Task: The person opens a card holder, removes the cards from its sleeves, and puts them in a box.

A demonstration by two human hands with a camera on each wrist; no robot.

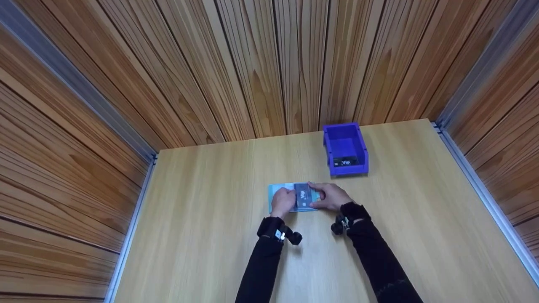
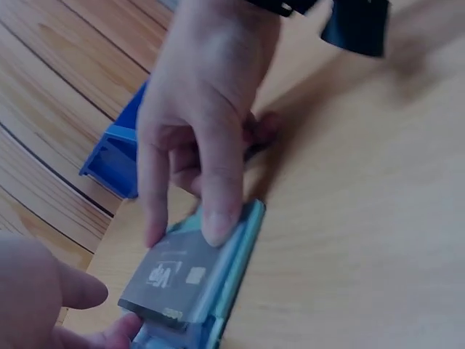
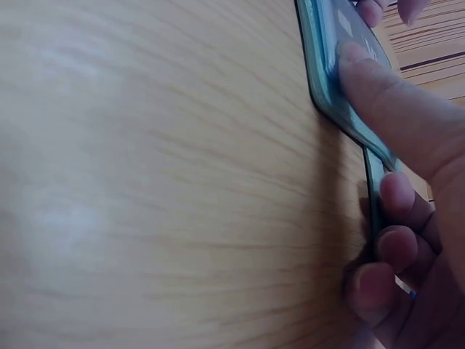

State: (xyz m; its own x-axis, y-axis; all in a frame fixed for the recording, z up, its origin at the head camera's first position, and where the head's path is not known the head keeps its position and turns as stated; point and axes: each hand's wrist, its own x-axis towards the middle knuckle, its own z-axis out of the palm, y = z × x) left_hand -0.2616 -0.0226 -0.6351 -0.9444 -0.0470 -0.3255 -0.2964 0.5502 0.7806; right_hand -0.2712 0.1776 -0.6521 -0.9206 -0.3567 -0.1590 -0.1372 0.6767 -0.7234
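A dark card marked "Vip" (image 1: 303,197) lies over the right part of a teal card holder (image 1: 273,192) on the table. My right hand (image 1: 332,197) grips the card at its right end, thumb and forefinger on opposite edges. Its other fingers curl around a thin teal tab at the holder's end, in the right wrist view. My left hand (image 1: 283,202) rests on the holder's left part. In the left wrist view its fingertips (image 2: 122,331) are by the card's near end and a clear sleeve. Its remaining fingers are hidden.
A purple-blue bin (image 1: 346,145) stands behind and right of the hands, near the back edge. Another dark "Vip" card (image 1: 346,161) lies inside it at the front. Wood-panelled walls (image 1: 269,75) with metal edging enclose the table (image 1: 210,235) at the back and sides.
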